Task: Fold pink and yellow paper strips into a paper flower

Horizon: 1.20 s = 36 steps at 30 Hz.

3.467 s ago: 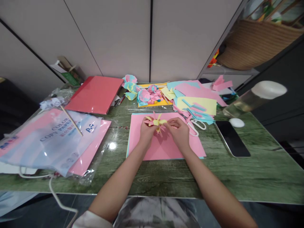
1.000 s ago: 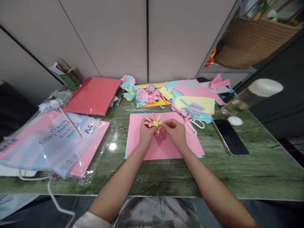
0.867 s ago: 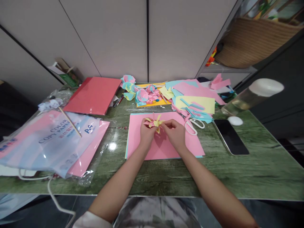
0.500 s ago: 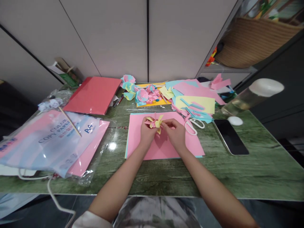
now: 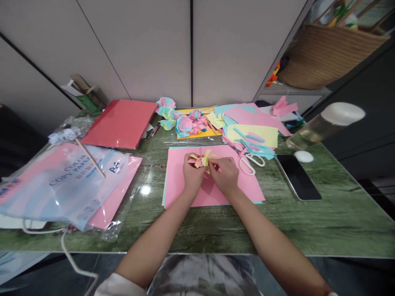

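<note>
A small pink and yellow paper flower with pointed, curled petals is held over a stack of coloured paper, pink sheet uppermost. My left hand closes around the flower from the left and below. From the right, my right hand pinches a yellow petal between thumb and forefinger. The stem side of the flower is hidden by my hands. Just right of my right hand lie white-and-pink scissors, their blades partly under paper scraps.
Behind the stack lie finished paper flowers and cut paper strips. A phone and a bottle stand to the right. On the left are a red folder and a bag of copy paper with a stick on top.
My right hand has shifted slightly left and lower, with its fingers closer in on the yellow petal. The left hand still holds the flower in nearly the same place.
</note>
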Each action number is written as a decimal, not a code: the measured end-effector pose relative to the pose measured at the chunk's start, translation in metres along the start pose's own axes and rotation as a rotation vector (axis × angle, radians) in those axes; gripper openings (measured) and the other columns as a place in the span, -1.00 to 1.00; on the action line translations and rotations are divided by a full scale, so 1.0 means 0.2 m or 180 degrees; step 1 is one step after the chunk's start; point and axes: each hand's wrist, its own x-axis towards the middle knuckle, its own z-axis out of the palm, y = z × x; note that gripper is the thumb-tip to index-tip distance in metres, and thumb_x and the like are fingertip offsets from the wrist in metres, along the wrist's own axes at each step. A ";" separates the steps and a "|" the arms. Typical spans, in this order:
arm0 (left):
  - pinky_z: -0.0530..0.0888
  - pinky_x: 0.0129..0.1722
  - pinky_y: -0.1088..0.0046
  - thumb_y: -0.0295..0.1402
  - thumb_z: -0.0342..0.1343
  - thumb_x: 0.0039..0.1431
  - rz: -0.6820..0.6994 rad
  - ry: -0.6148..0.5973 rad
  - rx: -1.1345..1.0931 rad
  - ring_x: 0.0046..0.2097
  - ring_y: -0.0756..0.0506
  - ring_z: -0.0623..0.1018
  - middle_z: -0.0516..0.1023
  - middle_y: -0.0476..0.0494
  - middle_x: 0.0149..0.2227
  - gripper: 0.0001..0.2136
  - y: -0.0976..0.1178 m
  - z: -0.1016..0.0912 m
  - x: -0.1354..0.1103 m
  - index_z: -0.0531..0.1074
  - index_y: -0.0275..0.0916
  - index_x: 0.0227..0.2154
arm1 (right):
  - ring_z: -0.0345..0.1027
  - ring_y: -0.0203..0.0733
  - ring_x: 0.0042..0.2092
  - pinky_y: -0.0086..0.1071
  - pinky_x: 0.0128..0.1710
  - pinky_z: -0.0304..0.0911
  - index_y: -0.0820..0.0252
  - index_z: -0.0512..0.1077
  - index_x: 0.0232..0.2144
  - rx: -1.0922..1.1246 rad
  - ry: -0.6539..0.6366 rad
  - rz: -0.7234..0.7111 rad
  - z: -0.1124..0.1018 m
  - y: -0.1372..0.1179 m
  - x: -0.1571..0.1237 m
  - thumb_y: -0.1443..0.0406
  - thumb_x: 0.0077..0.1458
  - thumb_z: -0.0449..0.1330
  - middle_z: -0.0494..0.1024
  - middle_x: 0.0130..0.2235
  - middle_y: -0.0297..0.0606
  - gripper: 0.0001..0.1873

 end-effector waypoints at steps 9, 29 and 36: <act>0.34 -0.42 0.58 -0.50 0.21 -0.26 -0.0083 -0.0021 -0.0035 -0.38 0.04 0.42 0.35 0.05 -0.43 -0.71 -0.01 -0.01 0.01 0.26 -0.23 -0.41 | 0.37 -0.31 -0.44 -0.31 -0.24 0.17 0.15 0.44 -0.40 -0.0109 -0.0038 -0.0195 -0.01 0.00 -0.01 0.33 0.05 0.10 0.52 -0.51 -0.33 -0.89; 0.30 -0.54 0.58 -0.38 0.14 -0.14 -0.0650 -0.0129 -0.0226 -0.50 0.05 0.42 0.42 -0.02 -0.43 -0.72 -0.03 -0.04 0.06 0.31 -0.26 -0.29 | 0.42 -0.27 -0.39 -0.40 -0.33 0.26 0.11 0.47 -0.36 0.0323 -0.0531 0.1012 -0.13 -0.04 0.11 0.23 0.08 0.05 0.56 -0.39 -0.36 -0.80; 0.39 -0.38 0.51 -0.44 0.16 -0.17 -0.0338 -0.0021 -0.0008 -0.35 0.00 0.46 0.41 -0.06 -0.36 -0.66 0.02 -0.02 0.03 0.29 -0.24 -0.25 | 0.45 -0.24 -0.40 -0.40 -0.40 0.32 0.14 0.46 -0.36 0.0507 -0.0505 0.1146 -0.11 -0.04 0.10 0.19 0.06 0.06 0.57 -0.40 -0.31 -0.78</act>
